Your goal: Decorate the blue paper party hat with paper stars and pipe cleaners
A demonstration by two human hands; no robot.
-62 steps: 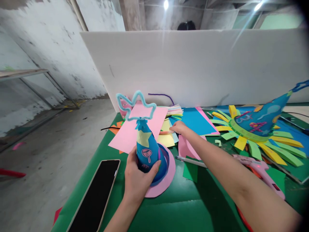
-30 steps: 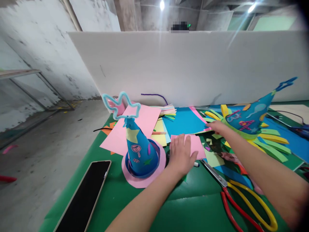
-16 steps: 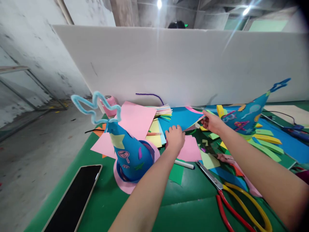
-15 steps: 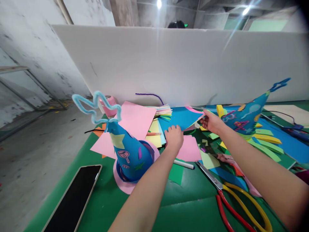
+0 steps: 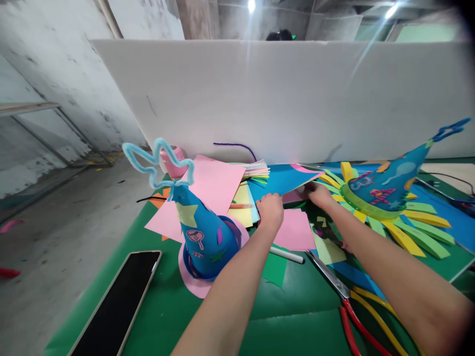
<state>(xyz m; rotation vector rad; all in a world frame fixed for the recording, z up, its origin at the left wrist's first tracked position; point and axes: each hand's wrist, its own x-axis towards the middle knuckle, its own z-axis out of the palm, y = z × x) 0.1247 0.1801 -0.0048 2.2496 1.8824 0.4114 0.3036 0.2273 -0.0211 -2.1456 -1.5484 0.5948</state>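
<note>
My left hand (image 5: 270,210) lies on the pile of coloured paper with its fingers curled under, at the near edge of a blue sheet (image 5: 285,180). What those fingers hold is hidden. My right hand (image 5: 318,194) is closed on the blue sheet's right corner, which is raised off the pile. A small pink sheet (image 5: 295,232) lies just in front of both hands. Left of my left arm stands a blue cone hat (image 5: 206,232) on a pink brim, leaning left, topped by a light-blue pipe-cleaner star (image 5: 159,160).
A phone (image 5: 111,306) lies near the green table's left edge. A white pen (image 5: 287,254) and red-and-yellow scissors (image 5: 349,306) lie under my right arm. A second blue hat (image 5: 386,185) with yellow-green rays stands at right. A white board (image 5: 297,99) walls off the back.
My left hand let go of the cone hat and moved right onto the paper pile. My right hand took the blue sheet's corner and lifted it. The hat now leans left.
</note>
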